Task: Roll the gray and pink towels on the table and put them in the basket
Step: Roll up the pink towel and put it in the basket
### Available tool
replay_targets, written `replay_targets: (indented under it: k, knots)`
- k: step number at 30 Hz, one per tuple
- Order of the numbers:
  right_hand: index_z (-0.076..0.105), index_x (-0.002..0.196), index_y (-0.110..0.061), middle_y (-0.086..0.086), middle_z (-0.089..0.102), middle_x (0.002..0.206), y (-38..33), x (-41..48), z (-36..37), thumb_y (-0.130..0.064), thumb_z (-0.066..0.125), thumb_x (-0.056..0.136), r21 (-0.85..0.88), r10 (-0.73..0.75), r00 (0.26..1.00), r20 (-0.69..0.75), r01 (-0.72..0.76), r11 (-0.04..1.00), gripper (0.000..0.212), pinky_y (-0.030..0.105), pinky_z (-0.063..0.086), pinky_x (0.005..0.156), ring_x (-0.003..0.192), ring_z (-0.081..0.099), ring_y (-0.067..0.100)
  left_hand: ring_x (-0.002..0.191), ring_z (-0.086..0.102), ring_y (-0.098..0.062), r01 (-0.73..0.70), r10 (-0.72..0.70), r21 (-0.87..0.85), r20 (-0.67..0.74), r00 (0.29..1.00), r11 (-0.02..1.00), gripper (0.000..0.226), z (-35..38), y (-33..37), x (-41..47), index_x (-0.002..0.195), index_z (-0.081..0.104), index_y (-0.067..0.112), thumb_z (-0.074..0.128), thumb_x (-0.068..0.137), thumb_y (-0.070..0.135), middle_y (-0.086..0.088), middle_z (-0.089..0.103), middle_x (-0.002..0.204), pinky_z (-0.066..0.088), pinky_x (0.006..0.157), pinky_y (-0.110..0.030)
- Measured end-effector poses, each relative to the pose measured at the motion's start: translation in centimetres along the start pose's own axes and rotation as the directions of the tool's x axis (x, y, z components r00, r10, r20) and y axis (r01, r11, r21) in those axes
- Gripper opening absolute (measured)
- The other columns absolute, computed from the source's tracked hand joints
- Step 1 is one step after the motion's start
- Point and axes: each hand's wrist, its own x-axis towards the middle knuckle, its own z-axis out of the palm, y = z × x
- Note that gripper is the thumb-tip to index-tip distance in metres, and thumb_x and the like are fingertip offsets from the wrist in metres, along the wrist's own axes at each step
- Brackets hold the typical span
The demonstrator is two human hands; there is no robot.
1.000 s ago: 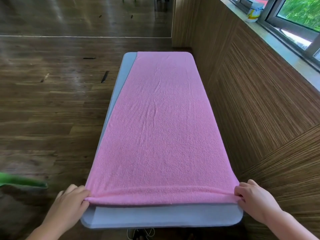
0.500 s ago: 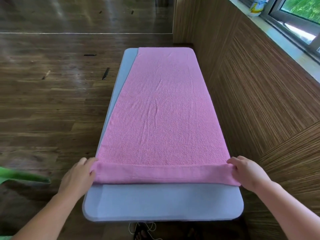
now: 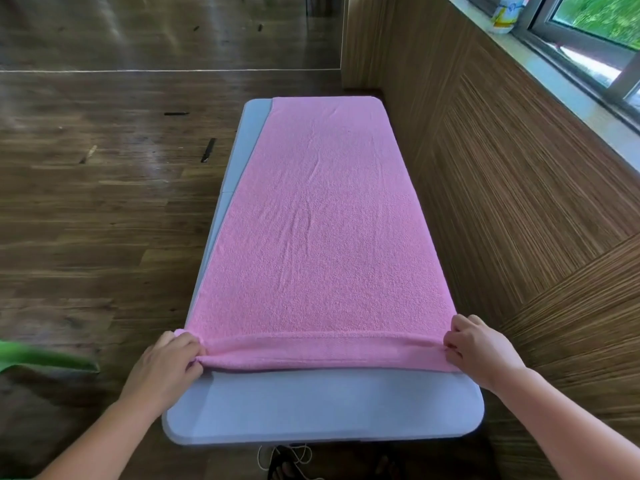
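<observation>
I count one pink towel (image 3: 322, 237), and it lies flat and long on the one gray table (image 3: 311, 410), reaching all the way to the far end. It covers most of the top, with a thin gray strip showing along the left side and a wide gray part showing at the near end. The near end of the towel is turned over into one small roll (image 3: 322, 353) that runs from left to right. I see two hands. The left hand (image 3: 166, 362) pinches the left end of the roll with curled fingers, and the right hand (image 3: 481, 348) pinches the right end the same way. I see no gray towel that I can tell apart from the table top. One green thing (image 3: 41, 356) pokes in at the left edge over the wood floor (image 3: 104, 202), and I cannot tell what it is. One white and yellow tub (image 3: 505, 15) stands far off on the window sill (image 3: 554, 71), and I cannot see what is inside it.
</observation>
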Motion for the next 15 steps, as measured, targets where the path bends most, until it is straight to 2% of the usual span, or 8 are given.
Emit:
replay_targets:
  k: [2,5,7,9,10,12,14,15]
  knots:
    - [0.07,0.092,-0.031,-0.012,0.047,0.088,0.0,-0.5,-0.6,-0.044,0.052,0.095,-0.014,-0.026,0.997,0.071,0.027,1.0,0.022,0.02,0.04,0.06,0.083,0.045,0.007,0.091,0.045,-0.001,-0.012,0.012,-0.002,0.009,1.0,1.0,0.01,0.1,-0.1,-0.7,0.087,0.06,0.04,0.063,0.089,0.031,0.025,0.051,0.092,0.039,0.072,-0.018]
    - [0.07,0.099,-0.032,-0.013,0.049,0.088,-0.1,-0.8,-1.4,-0.041,0.048,0.099,0.047,0.024,0.995,0.097,-0.028,0.999,0.024,0.017,0.033,0.053,0.077,0.051,0.004,0.091,0.044,0.0,-0.047,0.047,0.023,0.026,0.999,0.999,0.01,0.7,-0.7,-1.3,0.084,0.058,0.039,0.057,0.093,0.036,0.024,0.049,0.092,0.039,0.075,-0.02]
    - [0.066,0.114,-0.032,-0.014,0.055,0.1,-0.5,-0.9,-1.5,-0.034,0.052,0.098,0.133,0.057,0.996,0.062,-0.065,0.989,0.022,0.014,0.038,0.056,0.078,0.057,0.004,0.091,0.044,-0.001,-0.036,0.036,0.028,0.013,0.999,0.999,0.01,0.9,-0.8,-1.2,0.086,0.06,0.039,0.055,0.095,0.036,0.023,0.047,0.094,0.042,0.078,-0.021]
    - [0.057,0.127,-0.034,-0.016,0.055,0.116,-1.3,-1.0,-1.3,-0.033,0.057,0.092,0.186,0.006,0.999,0.047,-0.015,0.982,0.035,0.016,0.046,0.069,0.092,0.059,0.004,0.091,0.044,-0.001,-0.034,0.034,0.041,0.005,0.999,0.999,0.011,0.8,-0.6,-0.9,0.088,0.061,0.039,0.053,0.095,0.035,0.023,0.047,0.095,0.042,0.078,-0.021]
    - [0.054,0.128,-0.036,-0.017,0.054,0.12,-1.7,-1.2,-0.9,-0.036,0.059,0.086,0.163,-0.046,0.997,0.066,0.035,0.986,0.043,0.019,0.048,0.075,0.098,0.057,0.005,0.091,0.044,-0.001,-0.034,0.034,0.037,0.005,0.999,0.999,0.011,0.9,-0.5,-0.9,0.088,0.06,0.039,0.053,0.095,0.034,0.023,0.047,0.095,0.042,0.078,-0.021]
    - [0.057,0.127,-0.038,-0.018,0.058,0.117,-2.3,-1.8,0.3,-0.044,0.064,0.076,0.101,-0.107,0.991,0.08,0.099,0.99,0.052,0.025,0.053,0.073,0.099,0.055,0.009,0.09,0.046,0.0,-0.02,0.02,0.012,0.014,1.0,1.0,0.013,1.0,-0.4,-1.0,0.084,0.058,0.039,0.053,0.095,0.034,0.024,0.048,0.094,0.042,0.078,-0.019]
    - [0.064,0.121,-0.036,-0.015,0.062,0.108,-2.6,-2.0,0.9,-0.038,0.067,0.079,0.096,-0.085,0.994,0.063,0.079,0.992,0.043,0.029,0.054,0.072,0.097,0.054,0.012,0.089,0.046,0.001,-0.016,0.016,0.019,0.022,1.0,1.0,0.016,0.9,-0.4,-1.3,0.08,0.057,0.039,0.053,0.095,0.035,0.024,0.05,0.091,0.042,0.077,-0.018]
    - [0.067,0.118,-0.035,-0.015,0.062,0.106,-2.6,-1.7,0.7,-0.035,0.063,0.085,0.091,-0.077,0.995,0.057,0.072,0.993,0.033,0.028,0.051,0.075,0.098,0.052,0.012,0.087,0.047,0.001,-0.009,0.009,0.02,0.026,1.0,1.0,0.019,0.8,-0.3,-1.4,0.077,0.056,0.038,0.052,0.096,0.035,0.024,0.05,0.089,0.043,0.077,-0.018]
